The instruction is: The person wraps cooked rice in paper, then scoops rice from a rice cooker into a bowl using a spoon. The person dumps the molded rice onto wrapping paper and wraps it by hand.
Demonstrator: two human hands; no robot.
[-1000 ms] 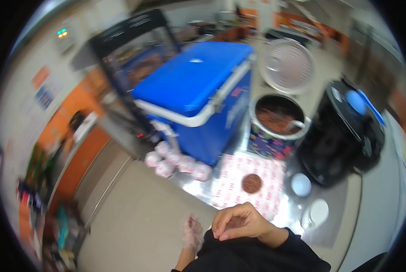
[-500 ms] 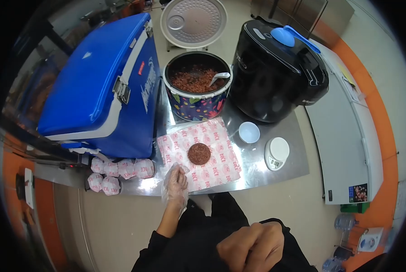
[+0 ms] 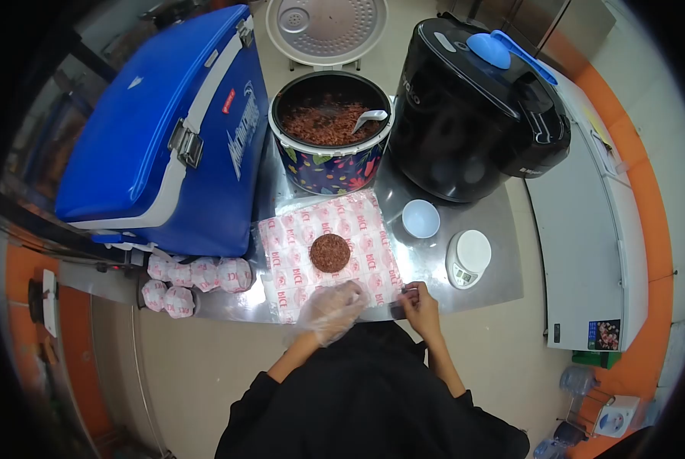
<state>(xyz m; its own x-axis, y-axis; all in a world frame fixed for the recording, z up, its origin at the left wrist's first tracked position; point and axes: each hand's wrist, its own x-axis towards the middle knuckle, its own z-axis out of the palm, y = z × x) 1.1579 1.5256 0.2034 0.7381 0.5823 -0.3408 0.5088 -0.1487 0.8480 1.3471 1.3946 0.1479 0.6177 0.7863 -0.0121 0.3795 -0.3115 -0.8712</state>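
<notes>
A round, flat brown disc (image 3: 330,253) of what looked like rice lay near the middle of a sheet of pink-printed paper (image 3: 289,252), spread on a steel counter (image 3: 492,218) close to its front edge. The gloved left hand (image 3: 333,310) hung over the paper's near edge, its fingers curled together; whether they gripped anything could not be told. The bare right hand (image 3: 422,310) was at the paper's near right corner, thumb and fingers drawn together, though a firm hold on it could not be confirmed. Thin paper like this seemed to call for a light pinch and an even, slow pull, with the gloved fingers alone touching the food so the disc kept its shape. The disc sat just ahead of the left hand, apart from it, and farther off, ahead and to the left of the right hand.

Beyond the paper stood an open pot (image 3: 335,170) of brown grains with a spoon (image 3: 371,117) in it. To the right were a bowl (image 3: 420,219), a scale (image 3: 472,260) and a black cooker (image 3: 465,115); to the left, a blue cooler (image 3: 166,145) and paper-wrapped bundles (image 3: 235,275).
</notes>
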